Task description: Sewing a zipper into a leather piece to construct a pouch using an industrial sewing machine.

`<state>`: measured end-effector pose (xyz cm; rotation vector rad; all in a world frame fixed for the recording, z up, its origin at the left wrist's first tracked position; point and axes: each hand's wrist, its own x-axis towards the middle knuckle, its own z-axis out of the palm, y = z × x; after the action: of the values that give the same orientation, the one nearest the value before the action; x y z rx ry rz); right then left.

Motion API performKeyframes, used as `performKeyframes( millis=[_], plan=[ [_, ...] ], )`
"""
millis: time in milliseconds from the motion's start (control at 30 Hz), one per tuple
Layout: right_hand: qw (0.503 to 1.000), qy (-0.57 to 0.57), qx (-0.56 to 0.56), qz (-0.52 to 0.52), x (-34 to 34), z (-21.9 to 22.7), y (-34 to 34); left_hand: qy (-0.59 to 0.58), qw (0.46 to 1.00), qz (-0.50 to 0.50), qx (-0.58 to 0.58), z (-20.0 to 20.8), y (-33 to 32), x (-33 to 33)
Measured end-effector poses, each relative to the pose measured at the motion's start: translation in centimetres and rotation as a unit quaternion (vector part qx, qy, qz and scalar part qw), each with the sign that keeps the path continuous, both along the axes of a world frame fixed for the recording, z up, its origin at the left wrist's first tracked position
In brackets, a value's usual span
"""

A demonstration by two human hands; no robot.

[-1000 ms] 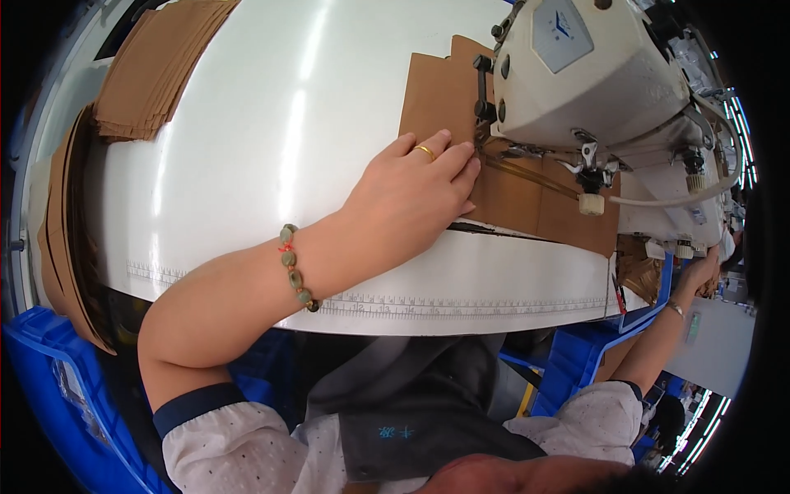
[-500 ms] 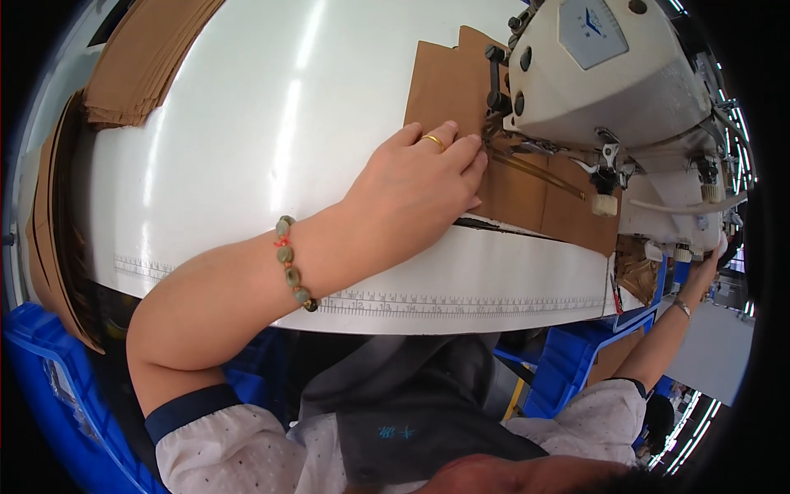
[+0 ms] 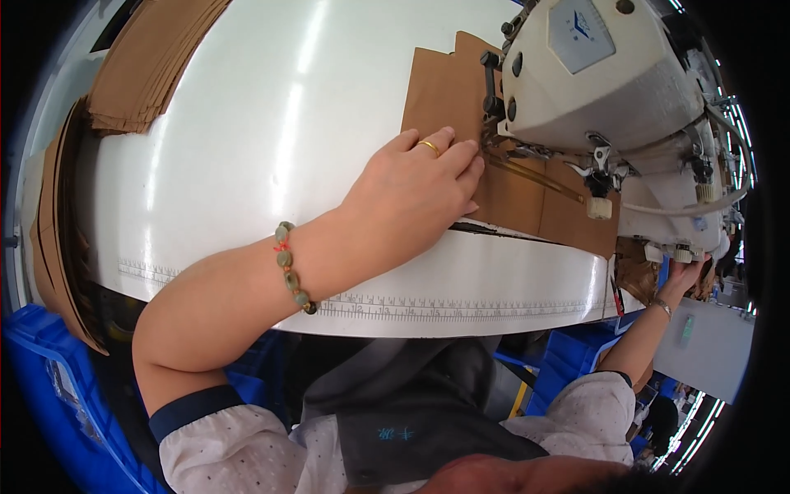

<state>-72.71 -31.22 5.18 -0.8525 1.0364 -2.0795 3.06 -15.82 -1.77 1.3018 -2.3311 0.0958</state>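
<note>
My left hand [image 3: 424, 185] lies flat, fingers stretched out, over the near left part of a brown fabric piece [image 3: 444, 90] and the white tabletop beside it. Its fingertips are close to the needle area of a white sewing machine [image 3: 605, 74]. The fabric runs under the machine head and out along its near side, where a narrow brass-coloured strip [image 3: 539, 179] lies across it. At the machine's right end is my right hand [image 3: 683, 273], raised by the lower knobs. Its fingers are too small and partly hidden to make out.
A stack of brown fabric pieces [image 3: 156, 62] lies at the far left, and more folded pieces [image 3: 51, 239] hang over the left edge. A printed ruler [image 3: 444, 309] follows the near table edge. Blue bins [image 3: 568, 358] stand below, and more brown pieces [image 3: 635, 267] lie right of the table.
My right hand has come down and slightly left along the machine's right end. My left hand stays flat on the fabric, almost unmoved. The whole view has shifted slightly.
</note>
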Motion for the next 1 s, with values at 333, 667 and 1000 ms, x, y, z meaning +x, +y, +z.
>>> performKeyframes(
  millis=[333,667,1000],
  plan=[
    [0.600,0.794,-0.093,0.035,36.5,-0.7,14.0,0.023,1.000,-0.021,0.003,0.9,-0.1,0.2],
    [0.545,0.824,-0.066,0.139,44.7,-3.3,10.4,-0.029,0.999,0.001,0.015,1.8,0.3,-0.7],
    [0.575,0.765,-0.201,0.210,51.4,-5.3,9.9,-0.067,0.997,-0.005,0.043,2.6,0.2,-1.1]
  ],
)
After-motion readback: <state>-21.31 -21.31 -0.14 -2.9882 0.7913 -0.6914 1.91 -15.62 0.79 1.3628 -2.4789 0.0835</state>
